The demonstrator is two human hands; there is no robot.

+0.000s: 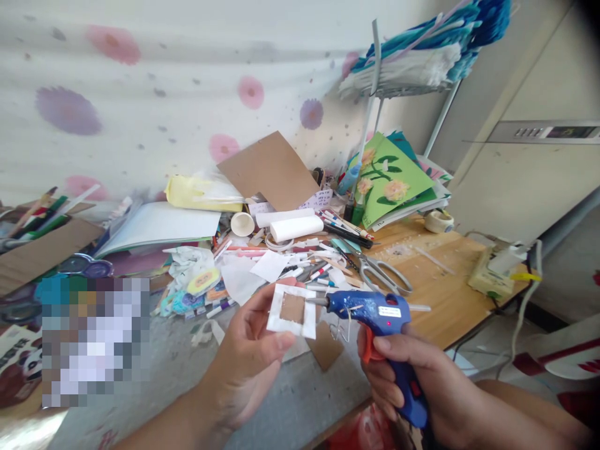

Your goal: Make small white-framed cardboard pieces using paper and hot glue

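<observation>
My left hand (250, 350) pinches a small white paper frame (291, 310) with a brown cardboard square in its middle, holding it up over the table. My right hand (412, 375) grips a blue hot glue gun (379, 312) with an orange trigger. The gun's metal nozzle touches or nearly touches the right edge of the frame. A glue stick pokes out of the gun's back end.
The wooden table (440, 281) is covered with craft litter: scissors (384, 275), several markers (342, 228), paper rolls (295, 226), a brown cardboard sheet (269, 170), a green flower card (391, 178), a tape roll (439, 220). A power strip (492, 278) sits at the right edge. A wire rack (412, 69) holds folded paper.
</observation>
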